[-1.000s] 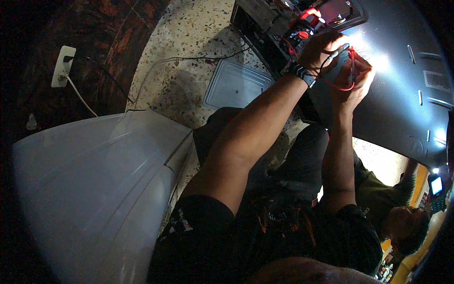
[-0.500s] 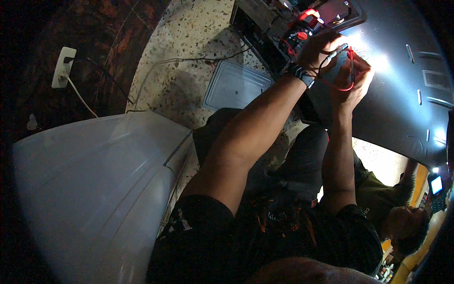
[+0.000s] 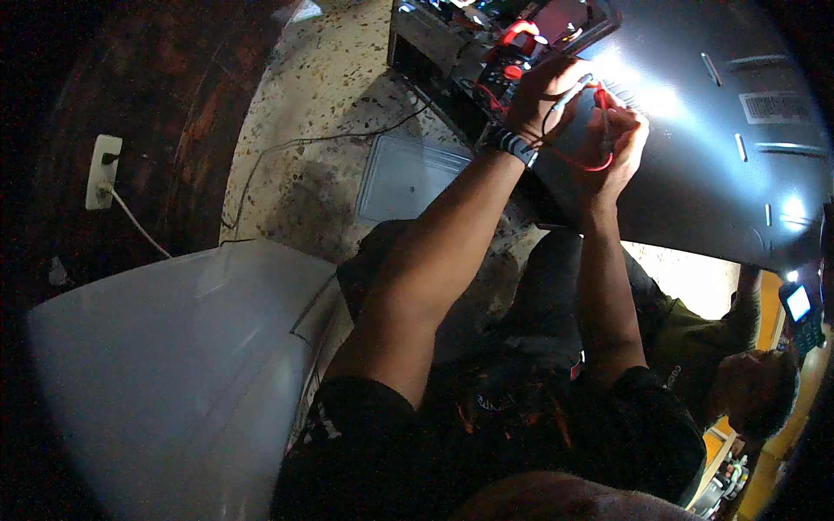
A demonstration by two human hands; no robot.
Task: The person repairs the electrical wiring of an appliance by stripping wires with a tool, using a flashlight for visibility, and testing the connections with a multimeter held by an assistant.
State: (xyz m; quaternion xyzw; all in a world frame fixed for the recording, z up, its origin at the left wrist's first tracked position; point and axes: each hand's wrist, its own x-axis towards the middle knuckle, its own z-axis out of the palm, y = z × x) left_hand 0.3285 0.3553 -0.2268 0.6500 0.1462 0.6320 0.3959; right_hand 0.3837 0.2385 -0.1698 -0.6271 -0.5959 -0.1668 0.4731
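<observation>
My left hand (image 3: 540, 108), a dark watch on its wrist, is closed on a slim probe (image 3: 573, 91) with a black lead, beside a brightly lit spot on a dark metal panel (image 3: 704, 174). My right hand (image 3: 618, 152) is closed on a red-lead probe (image 3: 605, 117) close to its right; the tips are too small to make out. Just beyond my left hand lies a black-and-red meter (image 3: 512, 61), apparently a clamp type, with red wire, at the edge of an opened appliance (image 3: 426, 39) showing electronic parts.
A clear lid (image 3: 395, 174) lies on speckled floor. A translucent curved panel (image 3: 165, 365) fills the lower left, below a power strip (image 3: 102, 174) with cords on dark stone. At right, another person (image 3: 704, 339) is close under the panel's edge, near a lit phone (image 3: 801, 308).
The view has turned slightly, so the hands and panel appear further left and the left-side objects lower. Both hands keep their probes in much the same pose.
</observation>
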